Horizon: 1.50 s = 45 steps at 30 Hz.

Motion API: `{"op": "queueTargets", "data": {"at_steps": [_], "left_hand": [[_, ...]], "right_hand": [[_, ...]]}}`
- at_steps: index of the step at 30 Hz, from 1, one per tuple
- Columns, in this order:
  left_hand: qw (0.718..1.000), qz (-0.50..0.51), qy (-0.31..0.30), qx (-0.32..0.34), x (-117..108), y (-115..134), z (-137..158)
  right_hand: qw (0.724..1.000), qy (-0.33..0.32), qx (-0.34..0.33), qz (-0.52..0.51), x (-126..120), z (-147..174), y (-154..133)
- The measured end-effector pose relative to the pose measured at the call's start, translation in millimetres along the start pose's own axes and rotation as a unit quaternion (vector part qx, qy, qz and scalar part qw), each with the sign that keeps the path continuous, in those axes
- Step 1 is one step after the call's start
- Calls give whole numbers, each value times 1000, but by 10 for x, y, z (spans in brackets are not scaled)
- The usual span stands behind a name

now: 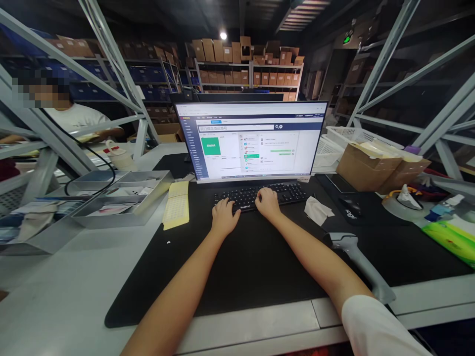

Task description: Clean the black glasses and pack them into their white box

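Note:
A black keyboard (293, 193) lies on a dark desk mat in front of a lit monitor (222, 170). My left hand (224, 217) rests at the keyboard's left part, fingers spread over the keys and thumb stretched out to the right. Over the middle of the keys, my right hand (268, 203) has its fingers bent down, and nothing shows in it. On the screen are a web page with a green block and a chat window. Left of the keyboard sits a yellow sheet of labels (177, 205); a crumpled tissue (318, 211) lies to its right.
A handheld barcode scanner (365, 267) lies beside my right forearm. Farther right are a black mouse (351, 207), a roll of tape (403, 203), a green packet (451, 242) and cardboard boxes (361, 168). Grey trays (120, 217) stand left. Another person (83, 118) is beyond the metal frame.

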<state>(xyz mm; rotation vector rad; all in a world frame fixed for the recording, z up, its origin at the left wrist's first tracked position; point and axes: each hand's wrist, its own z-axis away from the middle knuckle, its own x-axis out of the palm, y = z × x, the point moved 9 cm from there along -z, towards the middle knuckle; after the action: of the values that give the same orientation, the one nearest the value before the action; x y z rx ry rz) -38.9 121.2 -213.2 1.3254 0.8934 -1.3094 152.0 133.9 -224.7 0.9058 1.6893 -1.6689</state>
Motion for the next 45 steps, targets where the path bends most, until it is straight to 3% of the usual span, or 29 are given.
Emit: {"op": "queueTargets", "data": {"at_steps": [28, 37, 45], "left_hand": [[1000, -2, -11, -6, -18, 18, 6], [1000, -3, -10, -4, -13, 19, 1], [1000, -7, -12, -5, -21, 31, -1]], "right_hand": [[1000, -8, 27, -4, 30, -15, 75], [994, -82, -66, -31, 211, 52, -130], [993, -80, -85, -35, 246, 84, -166]]}}
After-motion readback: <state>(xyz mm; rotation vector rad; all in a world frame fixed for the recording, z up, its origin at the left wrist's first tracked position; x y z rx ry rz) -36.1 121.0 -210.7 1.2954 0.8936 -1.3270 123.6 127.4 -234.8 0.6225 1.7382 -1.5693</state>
